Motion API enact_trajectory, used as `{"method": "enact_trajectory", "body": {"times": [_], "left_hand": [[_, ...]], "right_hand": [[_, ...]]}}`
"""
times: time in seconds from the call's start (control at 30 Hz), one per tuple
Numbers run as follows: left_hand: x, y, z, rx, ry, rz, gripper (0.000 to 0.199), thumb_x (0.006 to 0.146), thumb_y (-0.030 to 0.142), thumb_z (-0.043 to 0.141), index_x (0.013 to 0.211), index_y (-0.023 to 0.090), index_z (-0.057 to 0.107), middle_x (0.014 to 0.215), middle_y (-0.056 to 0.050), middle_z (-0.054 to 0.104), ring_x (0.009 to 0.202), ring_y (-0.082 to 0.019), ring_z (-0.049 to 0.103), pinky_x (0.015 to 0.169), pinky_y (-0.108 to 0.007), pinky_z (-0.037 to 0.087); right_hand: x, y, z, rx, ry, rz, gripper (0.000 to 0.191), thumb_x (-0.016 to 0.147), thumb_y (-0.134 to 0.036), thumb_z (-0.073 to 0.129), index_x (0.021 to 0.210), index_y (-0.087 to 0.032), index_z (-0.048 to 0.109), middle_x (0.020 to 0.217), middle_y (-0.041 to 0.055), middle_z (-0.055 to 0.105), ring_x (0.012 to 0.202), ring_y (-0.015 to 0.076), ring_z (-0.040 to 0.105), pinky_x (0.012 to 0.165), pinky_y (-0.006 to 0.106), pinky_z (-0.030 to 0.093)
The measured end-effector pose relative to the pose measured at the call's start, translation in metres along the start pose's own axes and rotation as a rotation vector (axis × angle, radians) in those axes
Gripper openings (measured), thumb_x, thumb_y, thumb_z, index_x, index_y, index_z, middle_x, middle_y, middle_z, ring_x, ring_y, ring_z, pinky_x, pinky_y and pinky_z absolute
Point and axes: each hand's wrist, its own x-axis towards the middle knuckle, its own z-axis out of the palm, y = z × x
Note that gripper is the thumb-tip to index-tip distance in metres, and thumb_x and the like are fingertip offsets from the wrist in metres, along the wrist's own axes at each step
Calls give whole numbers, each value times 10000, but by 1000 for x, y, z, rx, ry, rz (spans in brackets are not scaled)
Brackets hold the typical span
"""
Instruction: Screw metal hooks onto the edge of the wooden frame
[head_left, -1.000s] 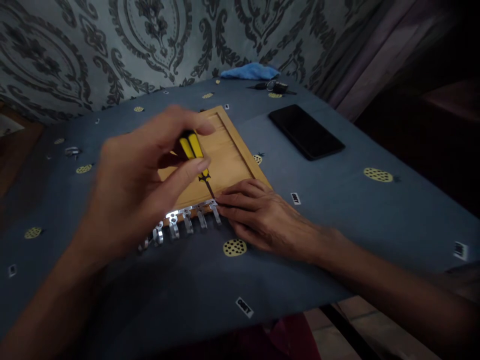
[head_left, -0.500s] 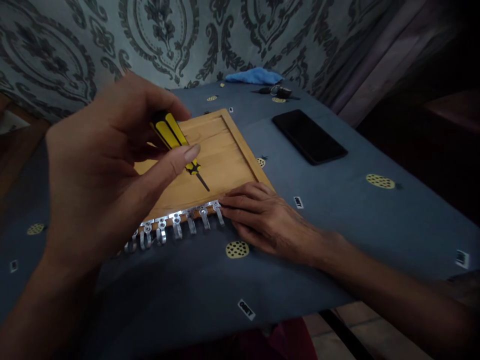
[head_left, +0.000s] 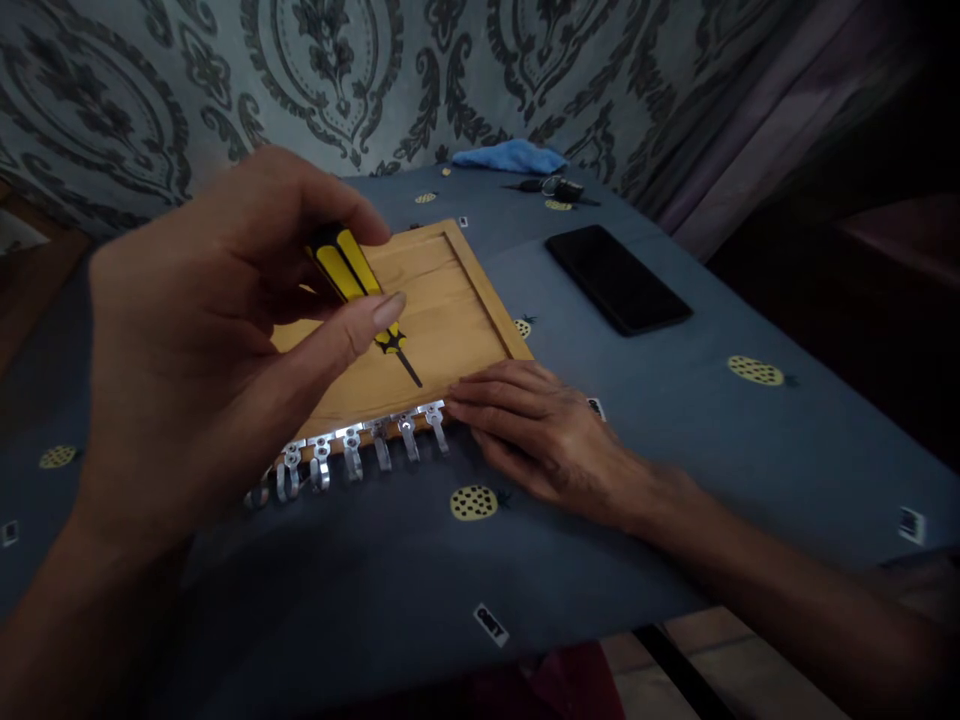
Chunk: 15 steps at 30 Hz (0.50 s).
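Observation:
My left hand (head_left: 217, 310) grips a yellow and black screwdriver (head_left: 349, 270) between thumb and fingers, its thin shaft pointing down to the right above a wooden board (head_left: 427, 300) with a raised rim. Along the board's near edge runs a metal strip of several silver hooks (head_left: 352, 445); its left end is partly hidden behind my left hand. My right hand (head_left: 532, 425) lies with its fingers together, flat on the board's near right corner beside the last hook. The screwdriver tip appears apart from the hooks.
A black phone (head_left: 616, 278) lies on the blue patterned tablecloth (head_left: 675, 440) right of the board. Farther back are keys (head_left: 559, 187) and a blue cloth (head_left: 510, 155). Patterned fabric (head_left: 330, 80) hangs behind the table, whose near edge is at the bottom.
The view has shifted slightly. Both hands keep nearly the same pose, with the screwdriver still in my left hand and my right hand at the board's corner.

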Motion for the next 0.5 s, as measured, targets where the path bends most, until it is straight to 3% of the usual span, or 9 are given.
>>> {"method": "enact_trajectory", "body": {"times": [0.17, 0.37, 0.5], "left_hand": [[3, 5, -2, -45, -55, -63, 187, 790, 161, 725, 962, 216, 673, 908, -2, 676, 840, -166, 676, 694, -288, 583], [0, -3, -3, -94, -66, -90, 174, 778, 140, 754, 905, 228, 675, 754, 41, 680, 653, -117, 657, 599, -242, 579], [-5, -14, -5, -214, -53, -217, 172, 748, 129, 787, 851, 218, 682, 740, 44, 685, 683, -117, 667, 610, -227, 557]], "right_hand": [[2, -1, -6, 36, 77, 76, 219, 956, -139, 547, 1130, -159, 678, 1157, 115, 724, 1068, 232, 672, 918, 426, 554], [24, -11, -14, 192, 17, 195, 340, 965, -216, 583, 1301, -166, 600, 1215, 95, 704, 1111, 207, 665, 922, 341, 561], [44, -10, -10, 198, 26, 179, 272, 972, -234, 566, 1224, -190, 659, 1110, 50, 750, 965, 183, 715, 821, 292, 571]]}}
